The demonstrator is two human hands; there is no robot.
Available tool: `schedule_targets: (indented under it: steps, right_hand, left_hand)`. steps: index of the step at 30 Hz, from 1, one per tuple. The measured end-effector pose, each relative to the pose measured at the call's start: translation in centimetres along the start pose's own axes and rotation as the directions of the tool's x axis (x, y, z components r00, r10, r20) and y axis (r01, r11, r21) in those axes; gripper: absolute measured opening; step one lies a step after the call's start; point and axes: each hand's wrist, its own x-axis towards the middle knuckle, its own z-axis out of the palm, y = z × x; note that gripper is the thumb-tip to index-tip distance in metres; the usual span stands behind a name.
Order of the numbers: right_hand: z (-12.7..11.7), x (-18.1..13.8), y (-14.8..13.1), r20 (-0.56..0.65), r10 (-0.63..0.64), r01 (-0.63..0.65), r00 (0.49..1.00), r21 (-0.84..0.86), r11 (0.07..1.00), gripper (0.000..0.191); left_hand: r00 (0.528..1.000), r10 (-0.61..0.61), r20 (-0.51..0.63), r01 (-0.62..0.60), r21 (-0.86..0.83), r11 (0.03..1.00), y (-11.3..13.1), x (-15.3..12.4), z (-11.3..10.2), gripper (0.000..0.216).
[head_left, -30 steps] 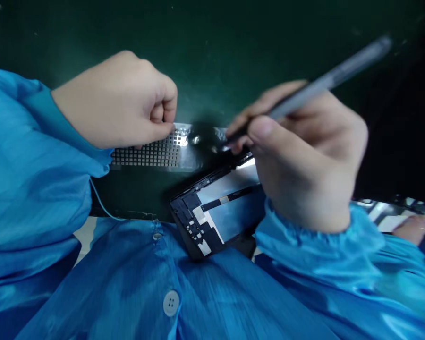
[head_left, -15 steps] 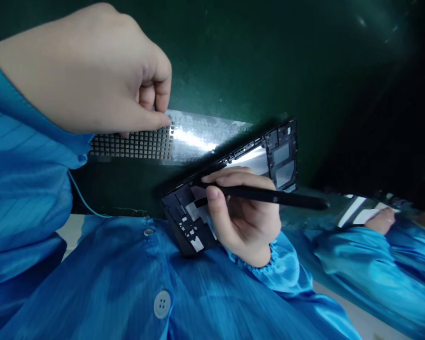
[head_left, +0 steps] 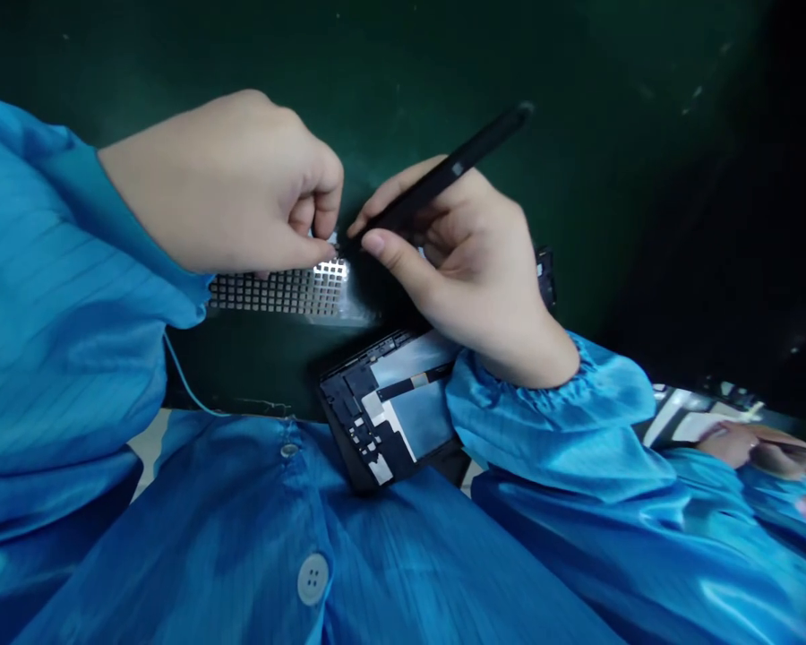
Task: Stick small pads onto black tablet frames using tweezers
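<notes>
My left hand is closed, its thumb and forefinger pinched at the right edge of a clear sheet of small dark square pads. My right hand grips slim black tweezers, slanting with the back end up to the right. Their tips reach the sheet's edge beside my left thumb, where fine detail is too small to make out. Below my right hand lies an opened tablet-like housing, black with silver panels and small white labels. My right wrist and sleeve hide its middle; one far corner shows beyond the wrist.
The dark green work surface stretches ahead. A thin blue cord hangs from my left sleeve. At the far right, another person's hand is near pale items. A large dark shape fills the right side.
My right hand has lifted off the housing and moved up and left with the tweezers, bringing their tips to the pad sheet. In the picture, my left hand sits slightly lower and farther right.
</notes>
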Motion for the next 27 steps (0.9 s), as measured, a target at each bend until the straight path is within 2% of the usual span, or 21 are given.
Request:
schedule_targets:
  steps: [3, 8, 10, 12, 14, 15, 17, 19, 21, 24, 27]
  right_hand:
    - [0.0, -0.6, -0.3, -0.016, 0.028, -0.027, 0.999, 0.044, 0.999, 0.036]
    - [-0.5, 0.4, 0.1, 0.027, 0.043, -0.043, 0.999, 0.003, 0.999, 0.032]
    - [-0.7, 0.4, 0.2, 0.027, 0.035, -0.037, 0.999, 0.083, 0.996, 0.032]
    - [-0.7, -0.9, -0.2, -0.038, 0.046, -0.037, 0.998, 0.215, 0.976, 0.026]
    - [-0.2, -3.5, -1.0, -0.191, 0.073, -0.017, 0.979, 0.280, 0.960, 0.012]
    - [0.2, -5.1, -1.3, -0.272, 0.081, -0.006, 0.959, 0.267, 0.964, 0.010]
    - [1.2, -8.1, -1.6, -0.382, 0.041, 0.035, 0.923, 0.188, 0.982, 0.017]
    - [2.3, -10.1, -1.3, -0.429, -0.043, 0.092, 0.902, 0.094, 0.991, 0.021]
    - [3.1, -11.0, -0.6, -0.454, -0.116, 0.139, 0.883, 0.016, 0.990, 0.024]
    - [3.5, -10.9, 0.2, -0.474, -0.137, 0.125, 0.870, -0.056, 0.991, 0.024]
    - [3.1, -10.9, -0.2, -0.431, -0.155, 0.119, 0.889, -0.109, 0.987, 0.027]
  left_hand:
    - [1.000, -0.009, -0.011, 0.009, 0.019, 1.000, -0.3, 0.2, 0.2, 0.010]
    - [1.000, -0.009, -0.004, 0.009, -0.021, 1.000, -0.1, 0.3, 0.4, 0.010]
    - [1.000, -0.008, -0.005, 0.008, -0.018, 1.000, 0.0, 0.2, 0.3, 0.011]
    - [1.000, 0.005, -0.007, -0.005, 0.005, 1.000, -0.1, 0.1, 0.2, 0.010]
    - [1.000, 0.023, -0.013, -0.022, 0.027, 0.999, -0.4, 0.0, 0.2, 0.010]
    - [0.999, 0.036, -0.019, -0.036, 0.035, 0.999, -0.7, 0.1, 0.3, 0.013]
    - [0.996, 0.080, -0.038, -0.078, 0.042, 0.996, -1.3, 0.2, 0.6, 0.033]
    - [0.988, 0.140, -0.063, -0.138, 0.036, 0.990, -1.7, 0.4, 0.8, 0.061]
    - [0.979, 0.181, -0.095, -0.180, 0.017, 0.984, -2.0, 0.4, 1.0, 0.074]
    - [0.981, 0.163, -0.108, -0.166, -0.016, 0.986, -2.2, 0.3, 1.1, 0.055]
    - [0.982, 0.160, -0.104, -0.164, -0.038, 0.986, -2.4, 0.2, 1.2, 0.040]
